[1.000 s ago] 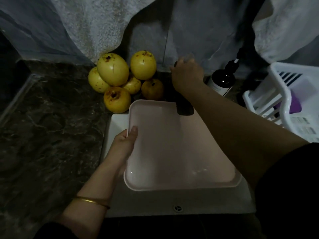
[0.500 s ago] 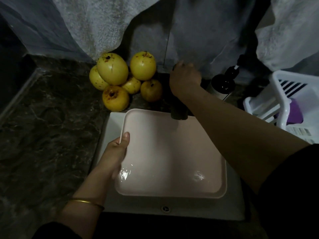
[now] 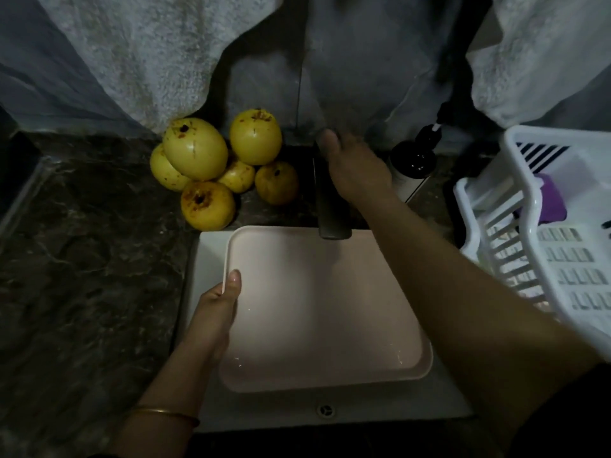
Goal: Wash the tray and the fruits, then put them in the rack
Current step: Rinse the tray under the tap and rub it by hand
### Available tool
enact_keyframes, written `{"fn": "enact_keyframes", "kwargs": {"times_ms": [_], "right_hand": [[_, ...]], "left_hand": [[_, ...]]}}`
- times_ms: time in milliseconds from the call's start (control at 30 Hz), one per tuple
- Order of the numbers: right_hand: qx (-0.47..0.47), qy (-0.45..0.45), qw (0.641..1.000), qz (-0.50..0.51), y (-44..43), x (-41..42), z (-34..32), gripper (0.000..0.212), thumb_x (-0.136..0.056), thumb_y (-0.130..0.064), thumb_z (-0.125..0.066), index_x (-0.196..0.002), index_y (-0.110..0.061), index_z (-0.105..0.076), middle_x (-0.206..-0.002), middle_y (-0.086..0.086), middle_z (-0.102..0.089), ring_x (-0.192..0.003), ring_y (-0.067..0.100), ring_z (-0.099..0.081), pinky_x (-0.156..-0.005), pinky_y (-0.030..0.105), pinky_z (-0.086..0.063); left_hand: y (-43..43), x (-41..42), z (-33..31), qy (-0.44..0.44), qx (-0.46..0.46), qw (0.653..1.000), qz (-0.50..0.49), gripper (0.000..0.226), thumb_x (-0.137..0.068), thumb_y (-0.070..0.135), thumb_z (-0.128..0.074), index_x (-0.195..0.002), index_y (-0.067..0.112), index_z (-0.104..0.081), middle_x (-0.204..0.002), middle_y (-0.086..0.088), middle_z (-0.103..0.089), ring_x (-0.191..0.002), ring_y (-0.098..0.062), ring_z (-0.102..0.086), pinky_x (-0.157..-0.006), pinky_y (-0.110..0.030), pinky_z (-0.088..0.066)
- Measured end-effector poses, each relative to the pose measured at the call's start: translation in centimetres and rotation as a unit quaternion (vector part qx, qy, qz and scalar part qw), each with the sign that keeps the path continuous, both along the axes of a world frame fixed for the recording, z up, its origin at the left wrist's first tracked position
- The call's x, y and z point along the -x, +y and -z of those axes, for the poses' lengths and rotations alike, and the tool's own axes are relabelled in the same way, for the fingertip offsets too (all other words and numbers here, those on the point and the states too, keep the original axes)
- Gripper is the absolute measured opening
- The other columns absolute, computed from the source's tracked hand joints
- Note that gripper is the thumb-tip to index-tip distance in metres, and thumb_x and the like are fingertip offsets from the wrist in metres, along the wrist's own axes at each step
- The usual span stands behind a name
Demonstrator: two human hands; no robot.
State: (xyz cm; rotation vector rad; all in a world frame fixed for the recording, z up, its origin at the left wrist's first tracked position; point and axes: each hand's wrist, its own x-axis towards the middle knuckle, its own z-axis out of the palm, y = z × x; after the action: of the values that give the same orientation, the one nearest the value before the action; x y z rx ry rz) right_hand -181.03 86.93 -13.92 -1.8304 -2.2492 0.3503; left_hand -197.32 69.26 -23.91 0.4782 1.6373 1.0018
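Note:
A pale pink rectangular tray (image 3: 317,302) lies over the white sink (image 3: 211,259), under the dark tap spout (image 3: 332,206). My left hand (image 3: 215,312) grips the tray's left rim, thumb on the inside. My right hand (image 3: 353,163) reaches to the back and holds the top of the tap, fingers curled over it. Several yellow fruits (image 3: 218,166) with brown spots are piled on the dark counter behind the sink's left corner. The white plastic rack (image 3: 542,246) stands at the right.
A dark pump bottle (image 3: 413,163) stands right of the tap. Something purple (image 3: 550,200) lies inside the rack. Pale towels (image 3: 132,54) hang on the back wall. The dark marble counter (image 3: 82,259) stretches to the left. The sink's overflow hole (image 3: 325,410) is at the front.
The view shifted a little between frames. My left hand keeps its grip on the tray's rim, and my right hand stays on the tap. Water glints on the tray have shifted.

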Motion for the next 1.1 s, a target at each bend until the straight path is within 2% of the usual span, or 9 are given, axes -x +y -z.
{"fn": "enact_keyframes", "kwargs": {"times_ms": [100,200,267,333,467,633,767,900,1100], "right_hand": [[-0.116,0.191,0.965,0.136,-4.5,-2.9,3.3,0.032,-0.101,-0.019,-0.034,-0.111,-0.003,-0.06,-0.11,0.019,-0.06,-0.101,0.034,-0.054,-0.077,0.03,-0.035],[-0.12,0.134,0.964,0.193,-8.6,-4.7,8.8,0.025,-0.092,-0.01,-0.043,-0.099,-0.001,-0.065,-0.097,0.018,-0.062,-0.091,0.034,-0.056,-0.076,0.032,-0.035],[-0.06,0.08,0.976,0.192,-10.6,-4.6,11.3,0.03,-0.095,-0.016,-0.043,-0.115,-0.004,-0.062,-0.115,0.018,-0.062,-0.108,0.034,-0.058,-0.093,0.033,-0.041],[-0.045,-0.004,0.99,0.135,-12.2,-3.2,12.5,0.045,-0.097,-0.028,-0.037,-0.132,-0.006,-0.053,-0.137,0.016,-0.051,-0.13,0.035,-0.046,-0.11,0.045,-0.031],[0.001,-0.067,0.995,-0.077,-14.2,0.3,12.4,0.057,-0.096,-0.041,-0.025,-0.145,-0.015,-0.034,-0.155,0.011,-0.027,-0.144,0.03,-0.018,-0.115,0.049,-0.01],[0.001,-0.127,0.965,-0.232,-14.2,-0.8,12.9,0.059,-0.091,-0.049,-0.028,-0.142,-0.023,-0.042,-0.152,0.007,-0.034,-0.142,0.029,-0.027,-0.116,0.052,-0.016],[0.059,-0.122,0.989,-0.067,-12.4,-4.6,12.9,0.064,-0.094,-0.054,-0.002,-0.152,-0.026,-0.005,-0.16,0.003,0.004,-0.146,0.023,0.009,-0.118,0.045,0.006],[0.117,-0.122,0.982,0.082,-12.0,-4.6,12.8,0.062,-0.1,-0.05,-0.009,-0.152,-0.02,0.007,-0.159,0.006,0.016,-0.145,0.024,0.017,-0.118,0.047,0.009],[0.024,-0.083,0.967,-0.239,-14.5,0.0,12.7,0.061,-0.094,-0.044,-0.015,-0.147,-0.018,-0.032,-0.157,0.005,-0.023,-0.146,0.025,-0.014,-0.117,0.045,-0.003]], "left_hand": [[0.3,0.3,0.1,0.013,0.001,1.0,0.007,0.027,-0.097,0.045,-0.042,-0.086,0.028,-0.059,-0.084,-0.003,-0.067,-0.082,-0.023,-0.062,-0.066,-0.03,-0.047],[0.5,0.5,0.3,0.032,0.011,0.999,0.023,0.032,-0.096,0.051,-0.039,-0.097,0.026,-0.058,-0.088,-0.002,-0.065,-0.085,-0.024,-0.06,-0.076,-0.036,-0.048],[0.6,0.6,0.6,0.03,0.017,0.999,0.024,0.035,-0.096,0.052,-0.039,-0.107,0.025,-0.057,-0.092,-0.003,-0.064,-0.089,-0.026,-0.06,-0.085,-0.042,-0.048],[0.7,0.6,0.8,0.023,0.019,0.999,0.02,0.036,-0.096,0.052,-0.04,-0.11,0.024,-0.057,-0.092,-0.002,-0.065,-0.09,-0.026,-0.06,-0.084,-0.041,-0.048],[0.8,0.4,0.7,0.022,0.023,0.999,0.017,0.039,-0.094,0.054,-0.042,-0.112,0.024,-0.06,-0.094,-0.003,-0.067,-0.088,-0.024,-0.062,-0.075,-0.036,-0.05],[0.8,0.6,0.3,0.019,0.025,0.999,0.008,0.033,-0.096,0.049,-0.044,-0.106,0.022,-0.061,-0.095,-0.007,-0.068,-0.084,-0.024,-0.063,-0.071,-0.031,-0.05],[0.1,0.7,0.8,0.024,0.028,0.999,0.008,0.034,-0.096,0.047,-0.044,-0.111,0.02,-0.06,-0.099,-0.008,-0.067,-0.086,-0.021,-0.063,-0.078,-0.033,-0.048],[-0.3,0.2,0.9,0.028,0.031,0.999,0.019,0.039,-0.096,0.046,-0.045,-0.113,0.016,-0.062,-0.098,-0.008,-0.067,-0.085,-0.021,-0.064,-0.076,-0.031,-0.049],[-0.4,-0.5,0.8,0.021,0.031,0.999,0.031,0.041,-0.096,0.049,-0.043,-0.117,0.018,-0.061,-0.091,-0.001,-0.067,-0.083,-0.019,-0.064,-0.063,-0.027,-0.048]]}}
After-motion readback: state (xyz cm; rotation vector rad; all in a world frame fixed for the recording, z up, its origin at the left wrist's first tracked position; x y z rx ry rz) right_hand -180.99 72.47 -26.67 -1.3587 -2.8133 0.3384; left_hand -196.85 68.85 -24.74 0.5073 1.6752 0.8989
